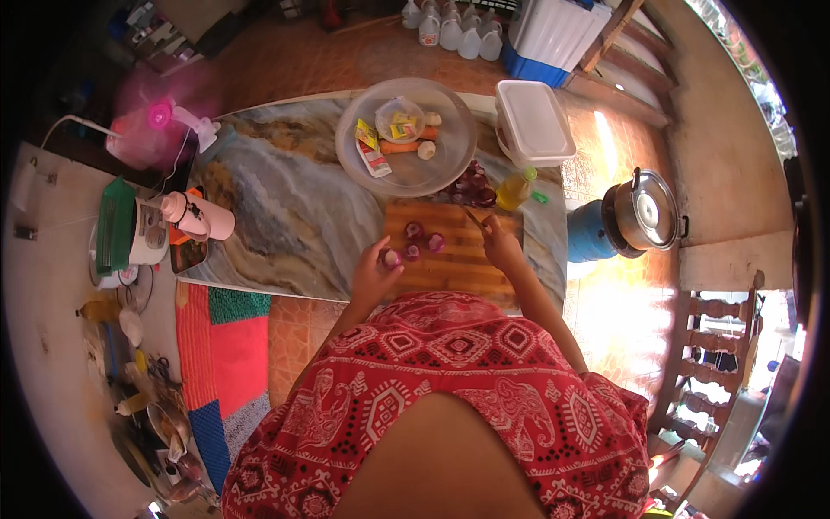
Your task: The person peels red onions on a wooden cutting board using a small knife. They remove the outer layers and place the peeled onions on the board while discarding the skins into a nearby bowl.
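My left hand [374, 272] holds a peeled red onion [390, 258] between thumb and fingers at the left edge of a wooden cutting board [454, 269]. Three more peeled red onions [436, 242] rest on the board just right of it. My right hand [500, 245] grips a kitchen knife [475, 220] over the board's right side, the blade pointing up and left, apart from the onions. Most of the knife's handle is hidden in my fingers. A heap of dark red onion skins [475, 186] lies past the board's far edge.
Beyond the board stands a large plastic basin [347, 152] with carrots [397, 147], garlic and sachets. A bottle of yellow liquid [514, 189] is close to my right hand. A lidded white container [535, 120] sits at the far right; a pink tumbler [211, 217] is on the left.
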Tool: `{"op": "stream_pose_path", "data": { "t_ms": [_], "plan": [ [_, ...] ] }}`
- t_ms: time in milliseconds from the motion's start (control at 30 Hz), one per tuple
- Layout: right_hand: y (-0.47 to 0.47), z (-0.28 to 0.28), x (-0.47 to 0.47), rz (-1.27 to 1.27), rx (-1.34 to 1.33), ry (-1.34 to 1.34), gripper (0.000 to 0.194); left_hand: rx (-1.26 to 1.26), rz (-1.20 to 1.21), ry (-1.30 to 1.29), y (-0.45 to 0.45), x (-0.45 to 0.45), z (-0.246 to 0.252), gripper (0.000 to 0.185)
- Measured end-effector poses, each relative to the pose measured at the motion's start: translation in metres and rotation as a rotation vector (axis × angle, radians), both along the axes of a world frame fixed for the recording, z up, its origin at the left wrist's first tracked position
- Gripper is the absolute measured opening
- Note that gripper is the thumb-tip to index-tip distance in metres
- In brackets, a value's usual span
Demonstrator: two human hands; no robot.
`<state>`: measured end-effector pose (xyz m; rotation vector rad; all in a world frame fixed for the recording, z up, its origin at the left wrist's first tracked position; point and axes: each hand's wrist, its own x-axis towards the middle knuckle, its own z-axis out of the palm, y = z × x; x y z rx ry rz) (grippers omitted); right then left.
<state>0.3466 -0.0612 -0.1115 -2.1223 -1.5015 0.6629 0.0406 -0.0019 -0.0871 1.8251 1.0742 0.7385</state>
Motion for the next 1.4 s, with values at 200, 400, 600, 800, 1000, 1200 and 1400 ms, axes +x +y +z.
{"op": "stream_pose_path", "data": {
  "t_ms": [200, 400, 600, 800, 1000, 1200, 1400],
  "plan": [
    [-0.024, 0.014, 0.016, -0.099, -0.246, 0.064, 0.020, 0.105, -0.090, -0.020, 0.013, 0.038, 0.014, 0.061],
    [-0.067, 0.021, 0.020, -0.232, -0.046, 0.050, 0.028, 0.202, -0.299, 0.012, 0.032, 0.099, 0.014, 0.061],
    [-0.107, 0.022, 0.027, -0.292, -0.111, 0.136, 0.035, 0.248, -0.435, 0.077, 0.043, 0.153, -0.023, 0.068],
    [-0.123, 0.021, 0.016, -0.324, -0.098, 0.259, 0.038, 0.301, -0.453, 0.352, 0.040, 0.148, -0.022, 0.070],
    [-0.115, -0.006, 0.016, -0.294, 0.042, 0.323, 0.043, 0.289, -0.848, 0.425, 0.013, 0.159, 0.139, 0.064],
    [-0.080, -0.018, 0.020, -0.002, 0.119, 0.164, 0.046, 1.032, -1.036, 0.509, -0.073, 0.175, 0.354, 0.025],
    [-0.064, 0.010, 0.008, -0.154, 0.020, 0.340, 0.046, 0.954, -1.065, 0.559, -0.116, 0.165, 0.389, 0.023]
  ]
}}
